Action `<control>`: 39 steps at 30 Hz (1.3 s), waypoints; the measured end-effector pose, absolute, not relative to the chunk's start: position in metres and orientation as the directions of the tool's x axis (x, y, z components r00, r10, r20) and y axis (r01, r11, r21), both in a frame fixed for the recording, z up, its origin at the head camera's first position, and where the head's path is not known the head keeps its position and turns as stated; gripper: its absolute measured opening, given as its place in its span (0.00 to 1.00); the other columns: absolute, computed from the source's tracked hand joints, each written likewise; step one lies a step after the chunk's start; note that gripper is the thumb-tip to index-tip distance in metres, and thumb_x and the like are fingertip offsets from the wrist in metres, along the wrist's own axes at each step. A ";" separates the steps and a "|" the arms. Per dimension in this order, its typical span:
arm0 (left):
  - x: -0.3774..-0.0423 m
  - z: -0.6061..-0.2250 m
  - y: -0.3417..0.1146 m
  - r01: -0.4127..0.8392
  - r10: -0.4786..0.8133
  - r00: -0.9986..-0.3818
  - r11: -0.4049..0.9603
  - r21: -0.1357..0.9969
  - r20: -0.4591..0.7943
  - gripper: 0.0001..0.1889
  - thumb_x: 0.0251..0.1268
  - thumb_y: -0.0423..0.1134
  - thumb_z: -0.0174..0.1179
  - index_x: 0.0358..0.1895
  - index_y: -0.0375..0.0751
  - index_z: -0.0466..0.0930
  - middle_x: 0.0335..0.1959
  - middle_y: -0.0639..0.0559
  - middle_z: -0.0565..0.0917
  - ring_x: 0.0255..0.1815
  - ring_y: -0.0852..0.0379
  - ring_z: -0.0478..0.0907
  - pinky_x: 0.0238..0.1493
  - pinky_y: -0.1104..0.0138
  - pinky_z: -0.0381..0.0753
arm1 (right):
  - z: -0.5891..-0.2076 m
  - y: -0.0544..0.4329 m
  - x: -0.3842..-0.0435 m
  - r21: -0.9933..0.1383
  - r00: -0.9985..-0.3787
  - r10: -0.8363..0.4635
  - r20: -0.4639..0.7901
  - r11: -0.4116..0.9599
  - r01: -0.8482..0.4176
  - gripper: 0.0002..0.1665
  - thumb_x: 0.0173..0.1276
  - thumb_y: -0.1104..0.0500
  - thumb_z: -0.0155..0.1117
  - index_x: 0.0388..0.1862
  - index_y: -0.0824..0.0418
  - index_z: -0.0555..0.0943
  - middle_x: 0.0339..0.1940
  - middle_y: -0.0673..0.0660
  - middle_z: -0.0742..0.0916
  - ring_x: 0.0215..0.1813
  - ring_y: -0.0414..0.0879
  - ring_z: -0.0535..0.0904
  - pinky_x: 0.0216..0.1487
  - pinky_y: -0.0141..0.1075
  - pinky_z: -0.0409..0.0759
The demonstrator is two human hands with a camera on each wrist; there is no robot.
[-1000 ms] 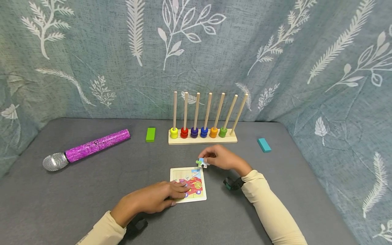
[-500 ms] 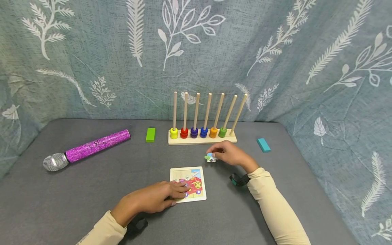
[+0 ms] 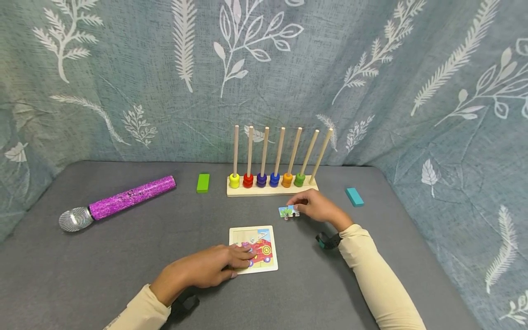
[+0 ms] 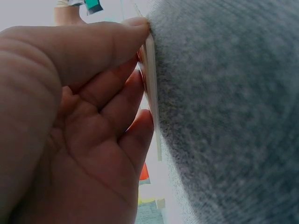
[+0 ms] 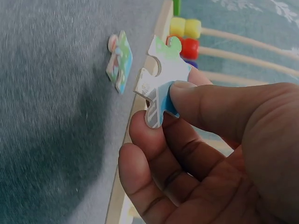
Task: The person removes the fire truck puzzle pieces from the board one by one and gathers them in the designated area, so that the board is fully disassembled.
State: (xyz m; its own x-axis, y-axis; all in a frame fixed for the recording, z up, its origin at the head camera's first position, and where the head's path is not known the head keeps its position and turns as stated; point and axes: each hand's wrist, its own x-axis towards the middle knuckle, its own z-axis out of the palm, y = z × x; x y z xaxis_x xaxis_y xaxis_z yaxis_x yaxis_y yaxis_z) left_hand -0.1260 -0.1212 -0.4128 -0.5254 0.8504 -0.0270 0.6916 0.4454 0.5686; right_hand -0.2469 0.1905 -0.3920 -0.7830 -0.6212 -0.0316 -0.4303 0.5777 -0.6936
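In the head view my left hand (image 3: 216, 263) rests on a square wooden jigsaw puzzle (image 3: 264, 263) with a red vehicle picture. Its fingers lie flat over the left part, covering some of it, with the thumb at the near edge. The left wrist view has the puzzle edge-on (image 4: 152, 88), fingertips touching its face. My right hand (image 3: 317, 206) pinches a loose puzzle piece (image 5: 161, 86) between thumb and fingers, above the table beyond the puzzle's right corner. A second puzzle piece (image 5: 120, 63) with green and blue print lies on the cloth close by.
Behind the right hand stands a wooden peg rack (image 3: 272, 192) with coloured beads. A green block (image 3: 203, 183) and a purple glitter microphone (image 3: 132, 197) lie to the left, a teal block (image 3: 354, 197) to the right. A patterned curtain (image 3: 165, 114) hangs behind the grey table (image 3: 136, 243).
My right hand has moved right and slightly away from the puzzle with the pinched piece. The second piece now shows beside it. The left hand has stayed put.
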 end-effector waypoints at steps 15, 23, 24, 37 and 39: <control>-0.126 -0.413 -0.120 0.674 0.840 -0.541 0.467 0.572 -0.049 0.18 0.68 0.29 0.57 0.60 0.38 0.79 0.66 0.52 0.73 0.69 0.49 0.66 0.66 0.50 0.66 | -0.398 0.203 -0.256 -0.682 -0.799 -0.601 -0.014 0.590 -0.433 0.12 0.68 0.73 0.56 0.45 0.70 0.85 0.42 0.60 0.87 0.35 0.40 0.77 0.37 0.35 0.76; -0.125 -0.414 -0.120 0.678 0.840 -0.541 0.463 0.571 -0.040 0.18 0.68 0.29 0.57 0.60 0.38 0.79 0.66 0.52 0.74 0.69 0.49 0.67 0.66 0.51 0.66 | -0.405 0.205 -0.258 -0.660 -0.806 -0.591 -0.020 0.614 -0.434 0.13 0.67 0.74 0.56 0.44 0.70 0.85 0.41 0.60 0.87 0.35 0.41 0.77 0.37 0.36 0.77; -0.125 -0.414 -0.120 0.678 0.840 -0.541 0.464 0.570 -0.039 0.18 0.68 0.29 0.57 0.60 0.38 0.79 0.66 0.52 0.74 0.69 0.49 0.67 0.66 0.51 0.66 | -0.405 0.205 -0.258 -0.649 -0.808 -0.589 -0.023 0.624 -0.436 0.13 0.68 0.74 0.56 0.45 0.70 0.85 0.41 0.60 0.87 0.36 0.41 0.78 0.37 0.36 0.77; -0.126 -0.412 -0.121 0.654 0.839 -0.541 0.464 0.598 -0.059 0.19 0.67 0.29 0.57 0.60 0.39 0.80 0.66 0.53 0.73 0.69 0.50 0.67 0.66 0.51 0.67 | -0.410 0.204 -0.258 -0.588 -0.836 -0.547 -0.040 0.690 -0.423 0.10 0.68 0.71 0.59 0.42 0.68 0.86 0.38 0.57 0.87 0.39 0.46 0.80 0.41 0.40 0.79; -0.125 -0.412 -0.121 0.650 0.838 -0.542 0.466 0.600 -0.063 0.19 0.67 0.29 0.57 0.60 0.39 0.80 0.66 0.52 0.73 0.69 0.50 0.66 0.66 0.51 0.67 | -0.410 0.204 -0.258 -0.586 -0.844 -0.535 -0.038 0.696 -0.415 0.09 0.67 0.71 0.59 0.42 0.68 0.86 0.36 0.57 0.87 0.37 0.45 0.80 0.40 0.40 0.79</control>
State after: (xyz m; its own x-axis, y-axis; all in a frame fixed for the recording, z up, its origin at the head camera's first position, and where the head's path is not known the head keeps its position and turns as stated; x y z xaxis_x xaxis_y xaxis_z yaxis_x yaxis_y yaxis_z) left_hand -0.1255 -0.1205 -0.4117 -0.5417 0.8382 -0.0633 0.6502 0.4655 0.6005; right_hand -0.2577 0.2037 -0.4099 -0.8437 -0.5354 -0.0383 -0.4148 0.6957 -0.5864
